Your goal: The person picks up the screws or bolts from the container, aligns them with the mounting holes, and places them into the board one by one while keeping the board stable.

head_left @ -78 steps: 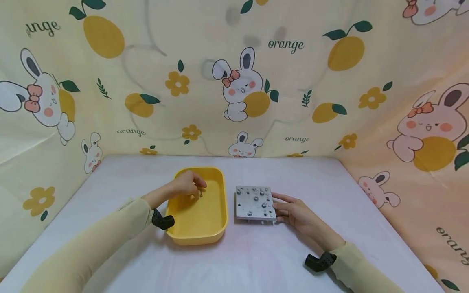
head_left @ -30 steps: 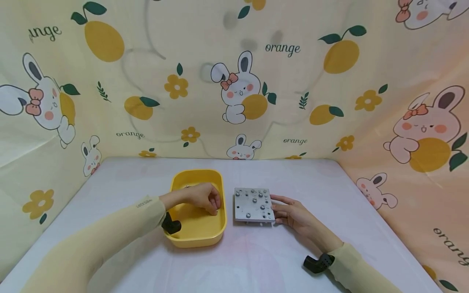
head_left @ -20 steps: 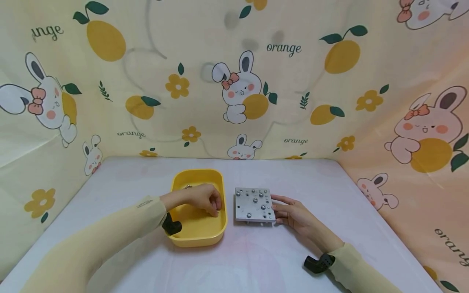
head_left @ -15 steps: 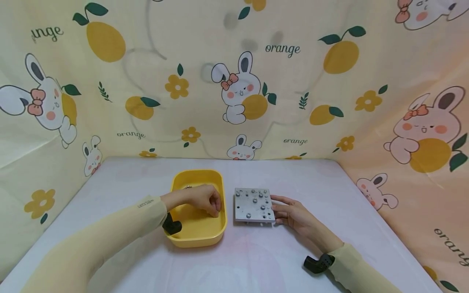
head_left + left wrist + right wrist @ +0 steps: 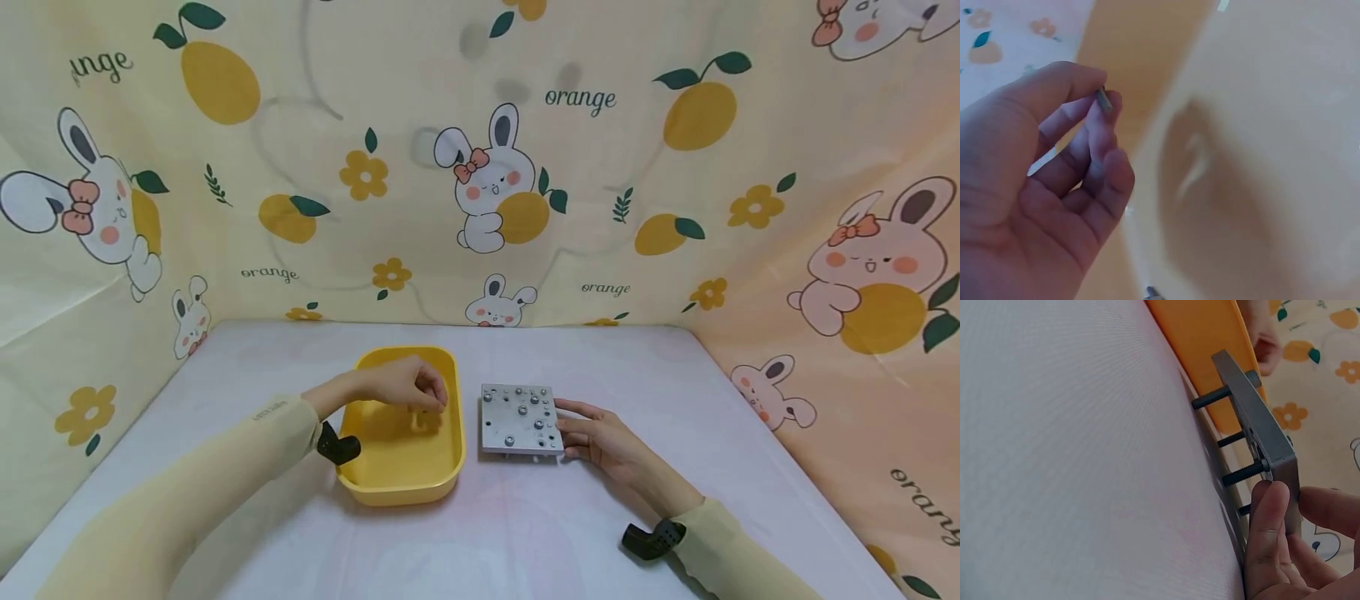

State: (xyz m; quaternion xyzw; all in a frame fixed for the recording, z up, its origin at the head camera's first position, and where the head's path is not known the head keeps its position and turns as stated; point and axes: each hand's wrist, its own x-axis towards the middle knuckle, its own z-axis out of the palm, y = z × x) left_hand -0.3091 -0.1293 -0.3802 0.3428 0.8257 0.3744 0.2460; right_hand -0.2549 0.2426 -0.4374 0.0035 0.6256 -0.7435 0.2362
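Note:
My left hand [image 5: 401, 383] is over the yellow tray [image 5: 401, 494], thumb and forefinger pinching a small screw [image 5: 1104, 101]. Only a short grey end of it shows in the left wrist view; the rest is hidden by the fingers. To the right of the tray, my right hand [image 5: 603, 435] grips the right edge of a square silver metal plate [image 5: 501, 423]. Several screw heads and bare holes dot the plate's top. Below it, threaded screw shanks [image 5: 1244, 473] stick out toward the table in the right wrist view, with my fingertips [image 5: 1270, 503] against the plate's edge.
In the left wrist view a small dark metal piece [image 5: 1152, 292] lies at the bottom edge. The white table [image 5: 525, 533] carries both tray and plate. A printed cloth [image 5: 420, 67] with rabbits and oranges hangs behind and at the sides.
My left hand was low at the tray's right wall; it has since risen and moved back and slightly left. My right hand and the plate have stayed in place.

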